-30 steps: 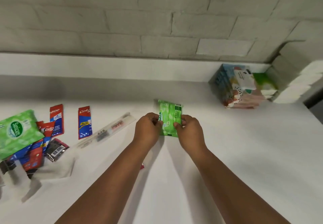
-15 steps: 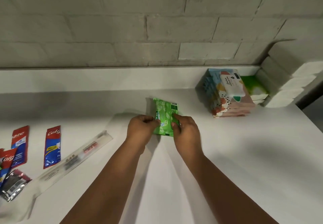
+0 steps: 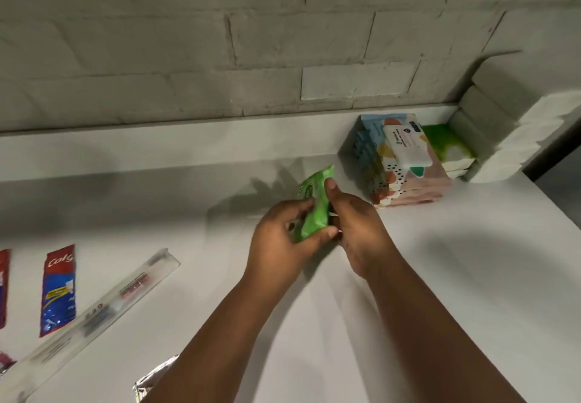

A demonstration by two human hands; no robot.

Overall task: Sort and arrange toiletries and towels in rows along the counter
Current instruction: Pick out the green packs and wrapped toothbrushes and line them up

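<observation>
A small green wipes packet [image 3: 315, 204] is held between both hands near the middle of the white counter [image 3: 456, 276], tilted up on its edge. My left hand [image 3: 283, 242] grips its near end with thumb and fingers curled round it. My right hand [image 3: 355, 223] pinches its right side, thumb up along the packet. To the right stands a stack of patterned wipes packs [image 3: 399, 163], with a green pack [image 3: 446, 144] behind it. White folded towels [image 3: 515, 141] are stacked in the far right corner.
On the left lie a clear-wrapped toothbrush [image 3: 103, 311] at a slant, a red-and-blue toothpaste sachet [image 3: 58, 289] and part of another [image 3: 2, 286]. A silver foil packet [image 3: 151, 383] peeks out under my left forearm. A grey brick wall [image 3: 251, 40] backs the counter.
The green packet has been lifted from lying flat and tipped onto its edge, moving a little to the right. The camera view has shifted right, hiding the left-hand pile.
</observation>
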